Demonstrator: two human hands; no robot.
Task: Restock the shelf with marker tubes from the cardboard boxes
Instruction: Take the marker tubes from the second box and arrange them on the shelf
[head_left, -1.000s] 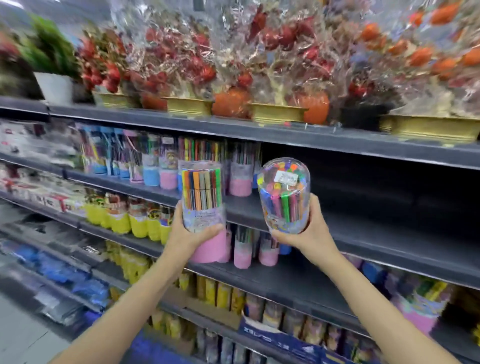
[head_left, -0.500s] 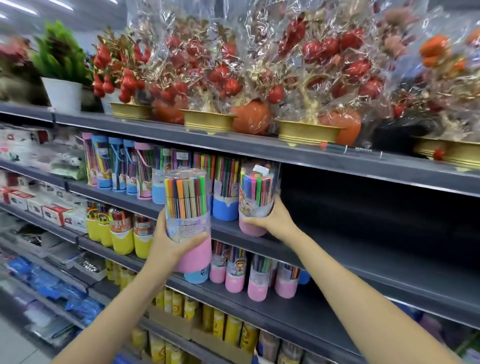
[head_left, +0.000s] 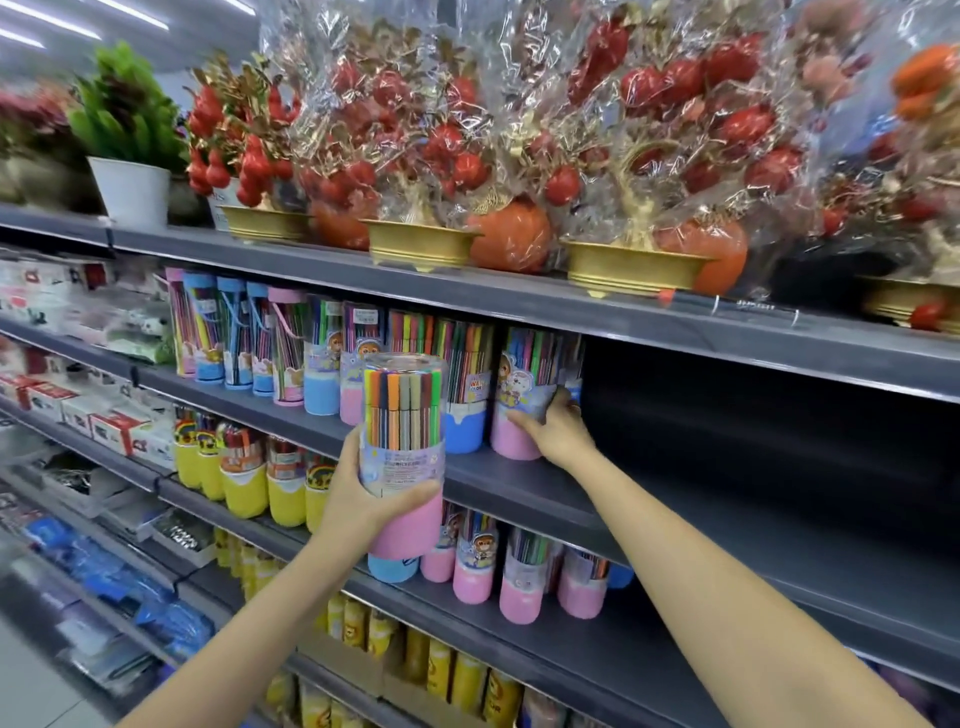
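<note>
**Pink, Blue and Yellow on Grey Shelves**

At frame centre, the held marker tube (head_left: 402, 457) has a pink base, a pale blue label and multicoloured pens. Centre right, the shelved tube (head_left: 522, 397) is pink-based with a cartoon print. The shelf (head_left: 571, 499) is dark grey. Lower left, yellow-based tubes (head_left: 244, 478). Along the top, red ornaments (head_left: 447, 150) in gold bowls (head_left: 418, 252); upper left, a green plant (head_left: 127, 111) in a white pot (head_left: 132, 192).
</note>
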